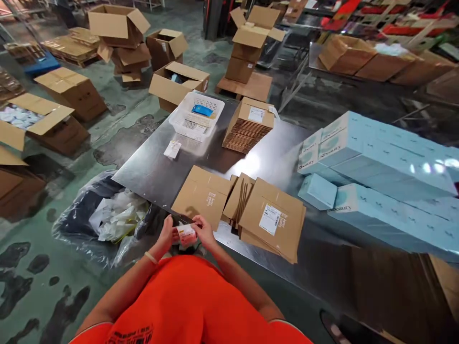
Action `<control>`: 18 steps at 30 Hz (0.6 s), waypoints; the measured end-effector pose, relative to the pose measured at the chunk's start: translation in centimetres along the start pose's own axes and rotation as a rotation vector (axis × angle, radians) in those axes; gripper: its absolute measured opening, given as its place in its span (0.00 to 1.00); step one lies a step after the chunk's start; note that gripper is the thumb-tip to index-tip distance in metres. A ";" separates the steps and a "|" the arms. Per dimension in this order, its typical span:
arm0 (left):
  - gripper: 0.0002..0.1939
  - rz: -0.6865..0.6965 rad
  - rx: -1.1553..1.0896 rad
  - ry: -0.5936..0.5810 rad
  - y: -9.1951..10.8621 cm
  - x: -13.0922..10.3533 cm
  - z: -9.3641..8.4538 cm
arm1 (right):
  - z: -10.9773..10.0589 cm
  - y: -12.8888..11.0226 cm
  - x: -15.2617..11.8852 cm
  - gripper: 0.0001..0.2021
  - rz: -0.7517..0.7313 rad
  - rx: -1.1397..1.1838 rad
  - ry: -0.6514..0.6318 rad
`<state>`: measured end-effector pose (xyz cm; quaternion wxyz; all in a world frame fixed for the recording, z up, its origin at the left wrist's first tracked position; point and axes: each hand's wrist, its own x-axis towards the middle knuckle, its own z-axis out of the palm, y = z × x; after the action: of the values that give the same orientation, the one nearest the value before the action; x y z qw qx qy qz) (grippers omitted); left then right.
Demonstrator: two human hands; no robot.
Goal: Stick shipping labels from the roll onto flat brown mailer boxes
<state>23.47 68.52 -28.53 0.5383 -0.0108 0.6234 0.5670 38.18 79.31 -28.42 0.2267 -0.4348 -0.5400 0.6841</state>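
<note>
Close to my body, just off the table's near edge, my left hand [167, 236] and my right hand [204, 231] hold a small white label [186, 231] between them. Fingers of each hand are closed on one of its sides. Its lower part looks reddish, and the print is too small to read. Just beyond my hands lies a flattened cardboard box [201, 191] with white lettering. To its right, more folded boxes [289, 217] lie in a leaning pile, and the top one carries a white shipping label [270, 219].
On the metal table [150, 165] stand a white basket [186, 131] holding a blue packet, a stack of flat cartons [247, 126] and rows of light-blue boxes [390, 157]. A white card [172, 149] lies near the basket. A lined waste bin [82, 220] stands left; open cartons [179, 83] sit beyond.
</note>
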 end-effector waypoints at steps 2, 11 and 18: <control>0.39 0.106 0.072 -0.148 -0.3 -0.4 0.5 | 0.4 -0.6 0.8 0.08 0.009 -0.023 -0.003; 0.18 0.146 0.271 -0.206 1.9 3.4 3.5 | -0.9 -0.1 1.3 0.10 -0.141 -0.160 0.135; 0.16 0.110 0.371 -0.171 2.4 5.9 4.6 | -1.8 1.0 2.0 0.11 -0.243 -0.336 0.244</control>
<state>22.55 76.24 -29.83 0.5501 0.1706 0.6689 0.4699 38.78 81.55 -30.17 0.2951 -0.4778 -0.6632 0.4947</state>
